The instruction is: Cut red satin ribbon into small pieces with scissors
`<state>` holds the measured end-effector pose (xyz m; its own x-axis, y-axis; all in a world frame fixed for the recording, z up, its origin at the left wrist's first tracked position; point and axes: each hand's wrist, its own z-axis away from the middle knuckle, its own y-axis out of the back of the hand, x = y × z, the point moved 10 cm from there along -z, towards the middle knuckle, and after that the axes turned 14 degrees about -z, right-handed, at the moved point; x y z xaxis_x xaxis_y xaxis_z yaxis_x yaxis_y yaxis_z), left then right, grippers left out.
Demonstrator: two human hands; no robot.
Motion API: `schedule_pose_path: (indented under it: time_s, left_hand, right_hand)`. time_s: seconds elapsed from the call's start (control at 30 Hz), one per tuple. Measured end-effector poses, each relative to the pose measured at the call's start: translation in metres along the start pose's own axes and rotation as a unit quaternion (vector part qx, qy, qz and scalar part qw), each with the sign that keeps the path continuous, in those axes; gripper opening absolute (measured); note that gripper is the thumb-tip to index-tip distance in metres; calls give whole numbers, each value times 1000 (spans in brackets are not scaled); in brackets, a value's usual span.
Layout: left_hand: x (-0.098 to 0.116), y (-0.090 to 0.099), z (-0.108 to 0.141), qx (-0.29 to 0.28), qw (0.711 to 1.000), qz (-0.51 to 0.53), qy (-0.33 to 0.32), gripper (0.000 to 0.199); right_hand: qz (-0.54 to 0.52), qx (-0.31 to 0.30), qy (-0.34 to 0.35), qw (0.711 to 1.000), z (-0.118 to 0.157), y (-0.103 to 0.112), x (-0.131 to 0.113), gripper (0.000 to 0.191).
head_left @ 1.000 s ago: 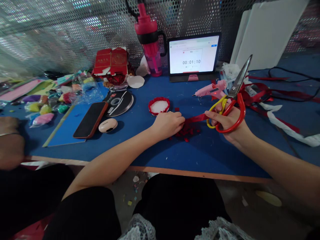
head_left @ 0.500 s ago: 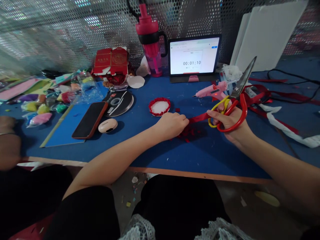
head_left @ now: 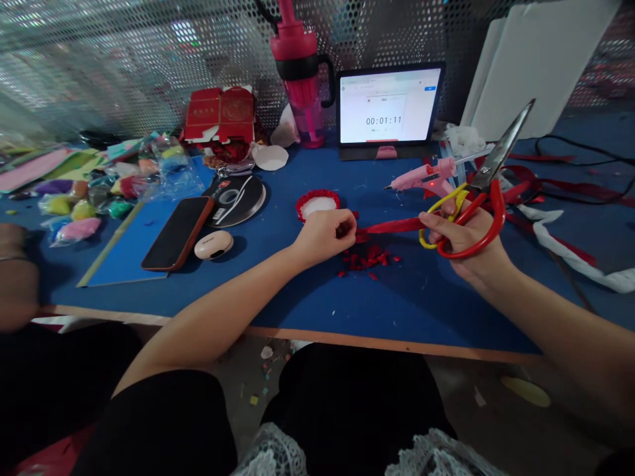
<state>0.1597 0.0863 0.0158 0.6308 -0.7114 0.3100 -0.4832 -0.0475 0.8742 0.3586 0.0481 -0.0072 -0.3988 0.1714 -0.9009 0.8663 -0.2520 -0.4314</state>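
Observation:
My left hand (head_left: pixel 325 237) pinches one end of a narrow red ribbon (head_left: pixel 391 227), just right of a round white disc with a ruffled red border (head_left: pixel 317 203). The ribbon stretches across to my right hand (head_left: pixel 461 241), reaching its fingers. That hand grips large scissors (head_left: pixel 496 158) with red and yellow handles, blades closed and pointing up and away. Small red cut pieces (head_left: pixel 367 259) lie scattered on the blue tabletop (head_left: pixel 297 297) below the ribbon. A pink glue gun (head_left: pixel 421 177) lies just beyond the scissors.
A tablet timer (head_left: pixel 387 106) and pink tumbler (head_left: pixel 297 79) stand against perforated mesh. A ribbon spool (head_left: pixel 235 199), phone (head_left: pixel 177 233), earbud case (head_left: pixel 213 244) and bags of coloured clay (head_left: pixel 99 178) lie left. Another person's forearm (head_left: pixel 17 277) rests at far left.
My left hand has moved left off the red pieces, drawing the ribbon straighter and uncovering the pieces. My right hand and scissors have shifted slightly right. The timer has gone from 00:01:10 to 00:01:11.

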Motion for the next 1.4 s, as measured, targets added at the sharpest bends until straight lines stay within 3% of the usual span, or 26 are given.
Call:
schedule_pose_path:
  time_s: [0.17,0.4,0.63,0.7,0.77,0.8,0.83,0.87,0.9,0.93,0.97,1.03,1.1,1.17,1.27,1.33,1.4]
  left_hand:
    - [-17,3,-1,24,992,99,70,4]
    - [-41,9,4,58,960,220,166,5]
    - [-58,20,5,133,920,305,207,4]
    - [-63,31,7,159,903,337,213,3]
    - [-58,45,6,145,895,379,185,5]
    - [-49,49,3,96,898,402,154,7]
    - [-34,48,1,7,903,414,115,9]
    - [-15,39,4,-122,903,406,75,10]
    - [11,25,19,-293,878,378,12,8]
    - [30,19,36,-406,843,350,-42,4]
    - [41,18,47,-468,818,325,-78,5]
    - [52,19,56,-511,798,295,-126,10]
    - [53,18,51,-492,811,281,-145,15]
    - [46,18,40,-439,843,274,-145,15]
    - [9,31,10,-251,935,244,-58,15]
    - [-18,45,0,-117,980,160,6,22]
    - [-23,43,-3,-85,995,41,-7,25]
  right_hand:
    - [3,-2,1,1000,2,-2,-1,54]
    - [-8,-5,10,1000,4,-4,-6,52]
    - [-37,18,9,999,1,1,-7,50]
    - [-43,16,8,999,1,1,-6,50]
    - [-44,15,9,999,1,1,-6,49]
    - [-43,14,11,999,1,1,-7,49]
    - [-43,13,13,999,0,1,-7,49]
    - [-42,10,13,999,0,1,-7,49]
    - [-41,8,11,999,0,0,-6,49]
    - [-39,8,8,999,0,0,-6,49]
    - [-37,8,5,999,0,1,-5,49]
    - [-33,7,0,999,0,1,-4,50]
    - [-31,2,0,1000,0,0,-5,50]
    - [-30,-4,0,1000,0,-2,-5,51]
    - [-33,-4,-5,999,1,-1,-5,51]
    - [-32,-3,-6,999,0,-1,-4,51]
    - [-29,-7,-1,1000,0,0,-4,50]
